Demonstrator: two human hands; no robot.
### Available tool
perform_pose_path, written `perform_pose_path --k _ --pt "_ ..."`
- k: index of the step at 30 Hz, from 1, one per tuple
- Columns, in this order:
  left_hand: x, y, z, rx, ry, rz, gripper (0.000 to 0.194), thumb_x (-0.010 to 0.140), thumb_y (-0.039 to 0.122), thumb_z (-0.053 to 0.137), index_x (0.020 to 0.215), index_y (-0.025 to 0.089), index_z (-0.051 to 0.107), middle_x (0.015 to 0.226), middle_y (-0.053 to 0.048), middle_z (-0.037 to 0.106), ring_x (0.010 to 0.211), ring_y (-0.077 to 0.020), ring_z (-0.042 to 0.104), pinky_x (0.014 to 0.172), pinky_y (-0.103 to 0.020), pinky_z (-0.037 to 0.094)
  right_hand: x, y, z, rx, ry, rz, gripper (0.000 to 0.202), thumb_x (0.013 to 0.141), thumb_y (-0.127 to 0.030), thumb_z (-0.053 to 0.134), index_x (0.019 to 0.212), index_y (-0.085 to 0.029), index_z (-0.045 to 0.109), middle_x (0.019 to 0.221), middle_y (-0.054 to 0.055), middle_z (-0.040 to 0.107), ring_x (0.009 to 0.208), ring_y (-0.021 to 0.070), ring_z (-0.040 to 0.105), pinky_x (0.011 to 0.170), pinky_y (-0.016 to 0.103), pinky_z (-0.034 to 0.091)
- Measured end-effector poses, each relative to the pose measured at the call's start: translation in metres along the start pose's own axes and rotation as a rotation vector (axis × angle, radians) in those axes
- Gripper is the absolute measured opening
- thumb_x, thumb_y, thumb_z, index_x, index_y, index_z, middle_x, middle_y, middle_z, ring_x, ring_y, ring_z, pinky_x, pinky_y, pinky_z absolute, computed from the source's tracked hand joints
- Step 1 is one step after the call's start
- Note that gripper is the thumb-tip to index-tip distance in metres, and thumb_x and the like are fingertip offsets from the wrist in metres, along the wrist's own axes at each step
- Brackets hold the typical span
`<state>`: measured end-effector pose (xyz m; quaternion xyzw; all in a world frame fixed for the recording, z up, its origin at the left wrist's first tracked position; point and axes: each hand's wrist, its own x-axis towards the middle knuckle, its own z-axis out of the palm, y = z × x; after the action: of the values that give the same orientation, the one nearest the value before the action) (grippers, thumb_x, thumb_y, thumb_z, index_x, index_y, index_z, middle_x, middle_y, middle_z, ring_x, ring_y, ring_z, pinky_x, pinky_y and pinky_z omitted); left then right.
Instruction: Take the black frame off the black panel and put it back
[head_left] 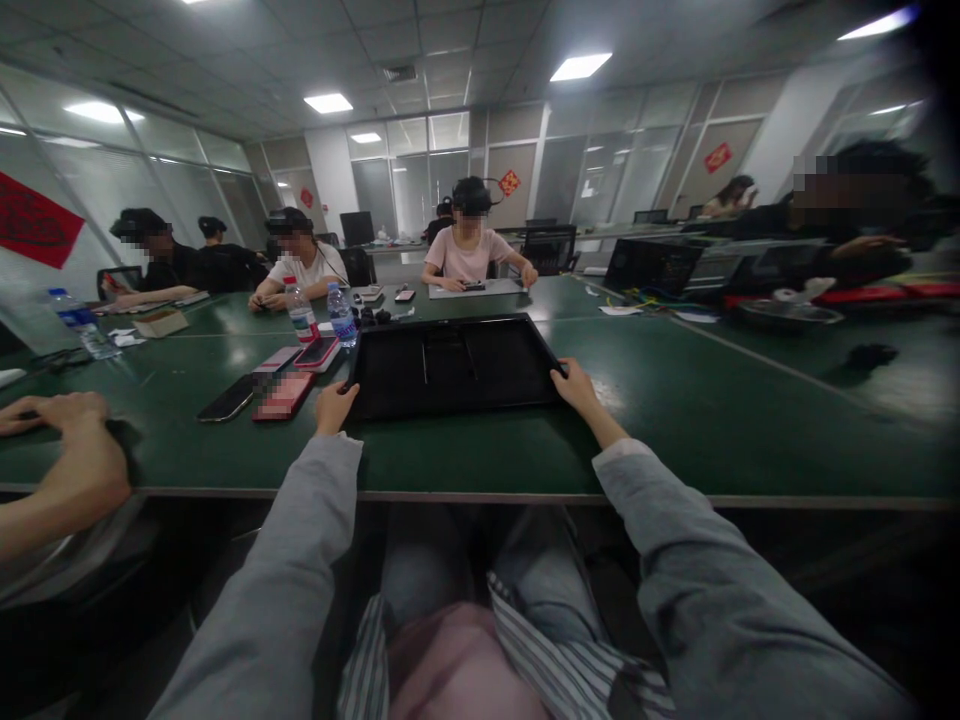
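A wide black rectangular panel (pixel 510 375) with a raised rim lies in front of me at the table, its far edge seeming higher than its near one. Pale lines mark a squarish shape at its middle; whether it is a tray or a monitor I cannot tell. My left hand (pixel 334 408) grips the panel's left side near the close corner, thumb on the rim. On the opposite side, my right hand (pixel 576 384) is closed around the right edge. The fingers beneath both edges are hidden.
The green table (pixel 480 455) carries a black phone (pixel 227 398), a red phone (pixel 283 396) and bottles, including a red-labelled bottle (pixel 301 315), left of the panel. A neighbour's arm (pixel 67 470) rests at far left. A person in pink (pixel 469 250) sits opposite.
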<state>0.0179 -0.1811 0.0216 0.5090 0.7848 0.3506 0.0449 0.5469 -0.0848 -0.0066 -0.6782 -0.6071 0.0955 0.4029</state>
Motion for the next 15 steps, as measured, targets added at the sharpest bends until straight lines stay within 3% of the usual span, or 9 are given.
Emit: perform_pose_path --k 5,15 --pt "0.0037 -0.0012 0.0018 -0.072 0.011 0.028 0.05 0.091 0.041 0.066 0.133 0.015 0.07 0.126 -0.013 0.073 0.118 -0.0271 0.067 0.101 -0.033 0.049 -0.0013 -0.0008 0.0011 -0.001 -0.02 -0.022 0.046 0.091 -0.033 0.052 0.133 -0.015 0.06 0.117 0.018 0.071 0.112 0.0338 0.067 0.1 0.048 0.05" --pt "-0.0033 0.005 -0.0034 0.008 -0.021 0.086 0.044 0.095 0.039 0.058 0.132 0.019 0.071 0.123 -0.01 0.075 0.116 -0.0268 0.068 0.098 -0.032 0.049 -0.0046 -0.0053 -0.0025 0.048 0.016 -0.036 0.041 0.09 -0.039 0.056 0.123 -0.017 0.065 0.109 0.016 0.074 0.109 0.0337 0.068 0.099 0.049 0.052"
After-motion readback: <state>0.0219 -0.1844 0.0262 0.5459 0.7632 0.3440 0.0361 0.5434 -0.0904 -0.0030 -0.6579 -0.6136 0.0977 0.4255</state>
